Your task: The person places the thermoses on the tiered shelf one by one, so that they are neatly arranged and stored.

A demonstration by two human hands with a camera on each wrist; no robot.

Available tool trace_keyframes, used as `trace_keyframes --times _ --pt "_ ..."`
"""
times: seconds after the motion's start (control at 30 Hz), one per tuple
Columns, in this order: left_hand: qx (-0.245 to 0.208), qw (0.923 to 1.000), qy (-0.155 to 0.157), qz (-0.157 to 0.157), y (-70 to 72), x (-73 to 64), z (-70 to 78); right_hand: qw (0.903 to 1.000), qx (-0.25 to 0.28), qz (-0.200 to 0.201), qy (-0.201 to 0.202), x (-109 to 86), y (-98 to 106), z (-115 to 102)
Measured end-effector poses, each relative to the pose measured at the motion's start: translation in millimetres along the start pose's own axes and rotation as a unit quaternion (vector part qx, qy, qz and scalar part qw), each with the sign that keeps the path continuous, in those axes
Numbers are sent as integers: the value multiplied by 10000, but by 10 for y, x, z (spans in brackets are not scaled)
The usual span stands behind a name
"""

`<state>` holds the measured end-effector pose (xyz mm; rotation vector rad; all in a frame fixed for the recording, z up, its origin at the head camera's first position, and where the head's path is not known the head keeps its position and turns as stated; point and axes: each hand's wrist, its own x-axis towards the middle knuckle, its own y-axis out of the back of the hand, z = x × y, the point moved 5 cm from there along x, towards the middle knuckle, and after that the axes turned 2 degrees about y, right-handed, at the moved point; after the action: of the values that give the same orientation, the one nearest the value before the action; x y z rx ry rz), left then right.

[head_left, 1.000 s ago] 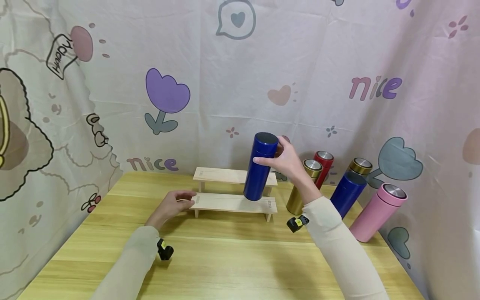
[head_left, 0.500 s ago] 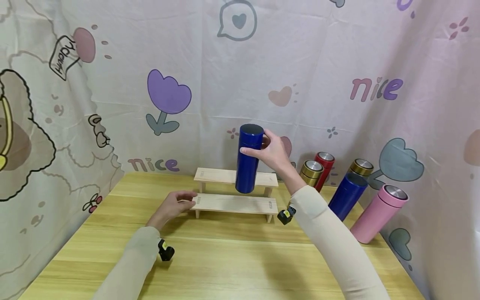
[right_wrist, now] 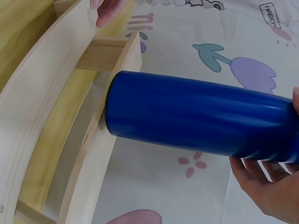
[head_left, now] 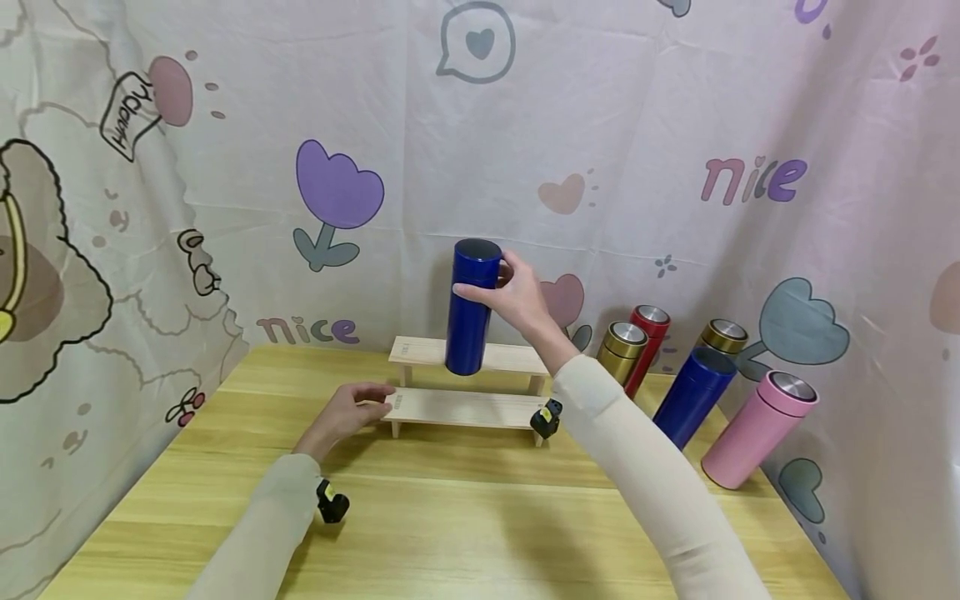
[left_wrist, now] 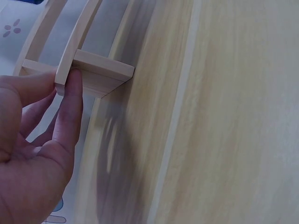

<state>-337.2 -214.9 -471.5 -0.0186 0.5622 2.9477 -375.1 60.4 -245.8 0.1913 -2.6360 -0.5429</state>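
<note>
Head view shows both hands at work over a counter (head_left: pixel 450 517), with a two-tier wooden rack between them. The right hand (head_left: pixel 519 297) grips a blue bottle (head_left: pixel 468 329) near its dark top, thumb across the front and fingers behind. Below that hand, the bottle stands nearly upright, its base at the rack's upper shelf (head_left: pixel 513 357); whether base and wood touch, I cannot tell. Lower and to the left, the left hand (head_left: pixel 347 414) pinches the near end of the lower shelf (head_left: pixel 465 408); the left wrist view shows the thumb above the board and a finger beneath it. To the right of the right hand stand a gold bottle (head_left: pixel 619 354), a red bottle (head_left: pixel 651 340), a second gold bottle (head_left: pixel 724 335) mostly hidden behind another blue one (head_left: pixel 694 396), and, farthest right, a pink bottle (head_left: pixel 759 429). Behind both hands hangs a printed cloth (head_left: pixel 480 150).
</note>
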Motion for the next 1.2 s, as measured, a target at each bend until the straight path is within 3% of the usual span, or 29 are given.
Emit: trace_keyframes --times 0.47,1.03,1.2 --pt "122 9999 72 94 17 14 -4 9995 90 219 190 179 -310 15" --pt "-220 9997 24 38 -23 28 -27 9988 -94 423 240 293 -475 30" --pt "-318 9995 26 16 -13 23 -37 9992 -142 317 180 316 -541 39"
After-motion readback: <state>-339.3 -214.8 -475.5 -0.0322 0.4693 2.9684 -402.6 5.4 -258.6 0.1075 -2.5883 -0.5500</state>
